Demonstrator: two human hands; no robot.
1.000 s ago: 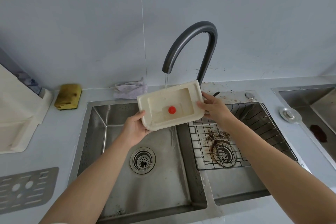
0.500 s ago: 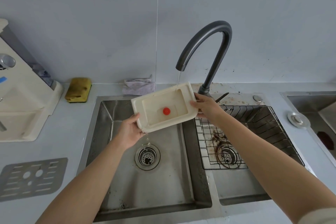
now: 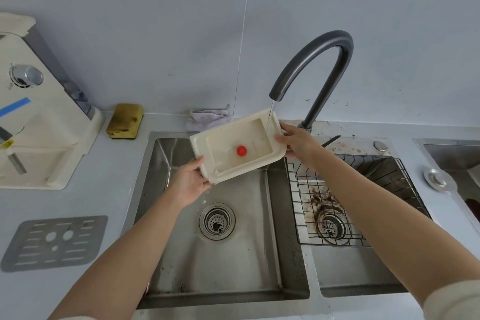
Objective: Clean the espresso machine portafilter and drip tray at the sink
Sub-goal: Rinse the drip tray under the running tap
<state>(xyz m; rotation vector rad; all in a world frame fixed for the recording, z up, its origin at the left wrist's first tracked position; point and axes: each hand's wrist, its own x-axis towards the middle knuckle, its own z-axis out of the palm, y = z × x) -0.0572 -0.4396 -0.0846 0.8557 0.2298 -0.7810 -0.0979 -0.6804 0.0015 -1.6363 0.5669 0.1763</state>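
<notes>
I hold the cream plastic drip tray, with a red float in its well, over the left sink basin. It tilts down toward its left corner, and water runs off there. My left hand grips the lower left corner; my right hand grips the right end. The dark curved faucet pours a thin stream onto the tray's far right corner. The metal drip tray grate lies flat on the counter at the left. I see no portafilter.
The cream espresso machine stands at the far left. A yellow sponge and a grey cloth lie behind the sink. The right basin holds a wire rack with coffee grounds around its drain. A metal plug rests on the right counter.
The tray has tipped lower at its left corner, so water spills from it into the basin. My view has shifted left, so more of the espresso machine shows.
</notes>
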